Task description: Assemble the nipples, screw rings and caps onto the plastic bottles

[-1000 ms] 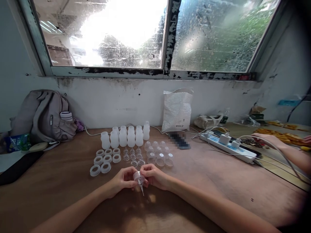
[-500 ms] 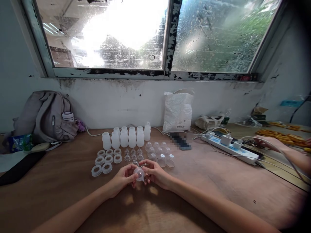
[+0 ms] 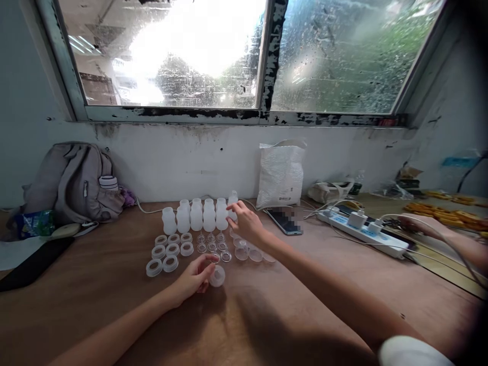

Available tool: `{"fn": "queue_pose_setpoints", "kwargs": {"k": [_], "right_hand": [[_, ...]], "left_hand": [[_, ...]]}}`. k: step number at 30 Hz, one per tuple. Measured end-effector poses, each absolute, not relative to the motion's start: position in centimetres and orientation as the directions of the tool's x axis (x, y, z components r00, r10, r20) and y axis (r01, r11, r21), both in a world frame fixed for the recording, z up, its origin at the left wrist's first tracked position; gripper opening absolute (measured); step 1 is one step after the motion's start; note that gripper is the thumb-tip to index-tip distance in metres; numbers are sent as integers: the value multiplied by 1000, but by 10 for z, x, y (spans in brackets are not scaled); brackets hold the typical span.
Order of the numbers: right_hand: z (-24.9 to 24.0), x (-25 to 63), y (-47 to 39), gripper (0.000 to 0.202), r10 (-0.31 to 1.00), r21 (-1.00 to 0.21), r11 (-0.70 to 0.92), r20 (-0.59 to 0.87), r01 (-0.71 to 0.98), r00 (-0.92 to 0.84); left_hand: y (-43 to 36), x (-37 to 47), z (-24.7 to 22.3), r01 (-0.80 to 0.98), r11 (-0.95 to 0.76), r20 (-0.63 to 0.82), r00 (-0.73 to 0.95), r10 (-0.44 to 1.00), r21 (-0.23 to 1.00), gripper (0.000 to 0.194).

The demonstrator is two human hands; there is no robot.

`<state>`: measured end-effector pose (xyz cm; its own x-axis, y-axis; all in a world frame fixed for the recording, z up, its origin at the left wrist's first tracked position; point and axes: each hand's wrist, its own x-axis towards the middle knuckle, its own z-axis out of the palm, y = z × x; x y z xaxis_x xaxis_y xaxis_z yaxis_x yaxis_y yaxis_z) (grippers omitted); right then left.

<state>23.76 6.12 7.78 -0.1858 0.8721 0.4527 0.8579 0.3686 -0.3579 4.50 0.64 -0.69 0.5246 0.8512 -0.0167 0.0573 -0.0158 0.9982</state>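
Note:
My left hand (image 3: 193, 279) pinches a small translucent plastic cap piece (image 3: 217, 276) just above the wooden table (image 3: 305, 284). My right hand (image 3: 246, 222) stretches forward with its fingers spread and holds nothing; its fingertips are close to the rightmost of several white plastic bottles (image 3: 208, 214) standing in a row. In front of the bottles lie white rings (image 3: 168, 250), small clear funnel-shaped tips (image 3: 210, 246) and clear domed caps (image 3: 254, 252), the caps partly hidden by my right wrist.
A grey backpack (image 3: 72, 183) leans on the wall at the left. A white bag (image 3: 280, 175), a phone (image 3: 286, 221) and a power strip (image 3: 362, 233) with chargers lie at the back right. Another person's hand (image 3: 430, 226) rests at the far right.
My right hand let go of the cap piece and reached forward to the row of bottles. My left hand kept the piece, now turned and lowered near the table.

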Motion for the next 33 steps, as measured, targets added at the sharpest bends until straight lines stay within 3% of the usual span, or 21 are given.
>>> {"fn": "queue_pose_setpoints", "kwargs": {"k": [2, 6, 13, 21, 30, 33], "right_hand": [[83, 239, 88, 36, 940, -393, 232, 325, 890, -102], [74, 240, 127, 56, 980, -432, 125, 193, 893, -44], [62, 232, 144, 67, 990, -480, 58, 139, 875, 11], [86, 232, 163, 53, 994, -541, -3, 91, 841, 62], [94, 214, 187, 32, 987, -381, -92, 89, 920, 135], [94, 208, 191, 29, 987, -337, -109, 79, 935, 143]], "left_hand": [[4, 44, -6, 163, -144, 39, 520, 853, 976, 38], [-2, 42, 1, 324, -392, 198, 495, 846, 861, 33], [-3, 39, 7, 410, -490, 277, 476, 834, 769, 32], [-1, 35, 6, 475, -533, 298, 484, 823, 701, 28], [-5, 31, 9, 484, -566, 229, 589, 775, 668, 41], [-5, 32, 6, 502, -553, 212, 583, 784, 664, 37]]}}
